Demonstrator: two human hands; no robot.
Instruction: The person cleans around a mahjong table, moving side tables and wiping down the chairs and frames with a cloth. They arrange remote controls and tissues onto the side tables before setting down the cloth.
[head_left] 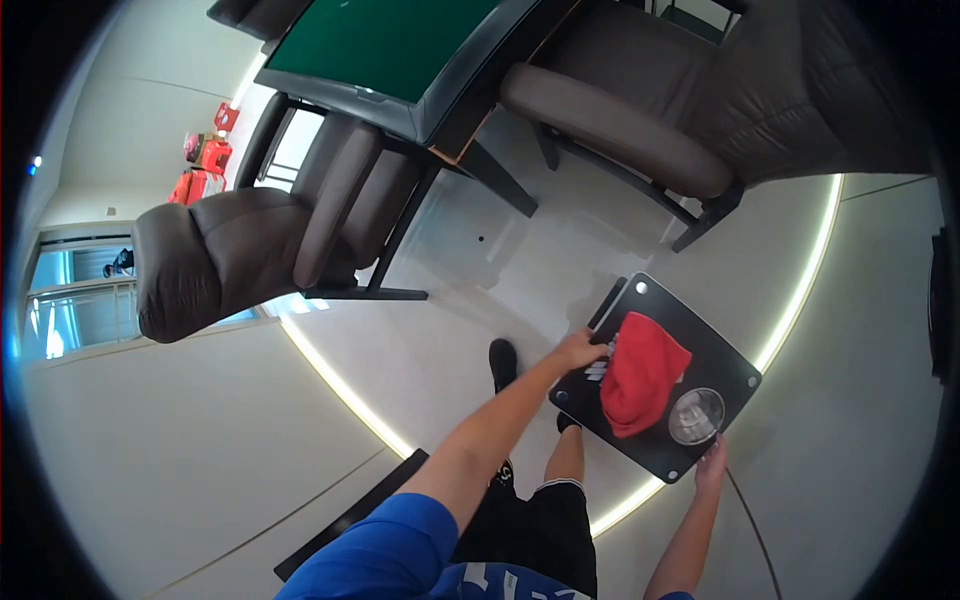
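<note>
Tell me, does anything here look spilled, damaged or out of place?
I see no spill or damage. The red cloth looks untidy, bunched rather than spread flat on the black board, and the clear round item beside it sits near the board's edge.

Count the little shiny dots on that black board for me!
4 that I can see on the black board: one dot near its top corner, one near the right, one near the bottom and one near the left. The red cloth could hide more.
</note>
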